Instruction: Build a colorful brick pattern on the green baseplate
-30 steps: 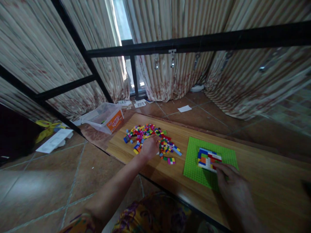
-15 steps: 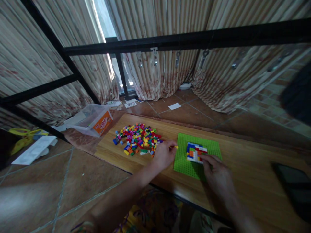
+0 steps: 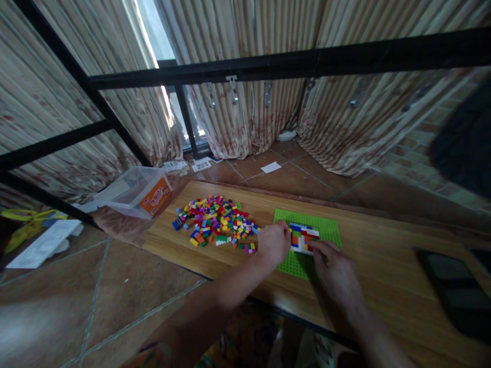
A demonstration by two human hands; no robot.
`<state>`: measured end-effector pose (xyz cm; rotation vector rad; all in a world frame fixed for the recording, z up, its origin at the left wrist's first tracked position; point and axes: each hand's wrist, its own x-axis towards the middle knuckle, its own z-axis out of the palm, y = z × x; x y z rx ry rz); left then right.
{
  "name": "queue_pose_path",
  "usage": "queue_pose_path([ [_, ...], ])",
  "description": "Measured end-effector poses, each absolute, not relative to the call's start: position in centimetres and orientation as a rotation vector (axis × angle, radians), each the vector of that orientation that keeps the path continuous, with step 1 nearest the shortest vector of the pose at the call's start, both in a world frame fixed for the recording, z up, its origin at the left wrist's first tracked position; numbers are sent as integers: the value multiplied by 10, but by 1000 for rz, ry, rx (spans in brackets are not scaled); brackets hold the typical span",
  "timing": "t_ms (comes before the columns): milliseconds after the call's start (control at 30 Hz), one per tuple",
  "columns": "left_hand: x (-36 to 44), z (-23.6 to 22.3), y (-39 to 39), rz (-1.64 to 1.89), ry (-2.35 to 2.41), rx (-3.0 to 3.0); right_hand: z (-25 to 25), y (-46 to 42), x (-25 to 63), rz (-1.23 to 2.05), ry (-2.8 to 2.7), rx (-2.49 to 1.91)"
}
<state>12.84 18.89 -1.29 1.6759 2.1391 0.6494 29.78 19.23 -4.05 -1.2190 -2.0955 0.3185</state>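
My left hand [image 3: 273,244] is closed in a pinch at the left side of a flat toy brick build [image 3: 304,239]. A sliver of yellow brick shows at its fingertips; the fingers hide most of it. My right hand [image 3: 334,263] has its thumb and fingers closed on the lower right edge of the build. Blue, white, red and orange bricks make up the build, which is over a green studded baseplate [image 3: 330,229]. Whether it is fixed to the plate or lifted slightly, I cannot tell.
A heap of loose coloured bricks [image 3: 215,217] spreads over the left of the wooden table [image 3: 376,250]. Beyond it, a clear plastic box [image 3: 132,197] with an orange label stands on the floor. A dark flat device [image 3: 452,286] lies at the right. A black metal rail [image 3: 268,66] crosses behind.
My left hand has moved right with the yellow brick, from the baseplate's left edge to the build. My right hand remains at the build. The whole view has shifted slightly.
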Motion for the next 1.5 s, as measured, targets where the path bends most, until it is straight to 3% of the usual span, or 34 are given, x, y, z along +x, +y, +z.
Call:
queue_pose_path([
  [1500, 110, -26, 224, 609, 1725, 1351, -38, 193, 299, 336, -2121, -1263],
])
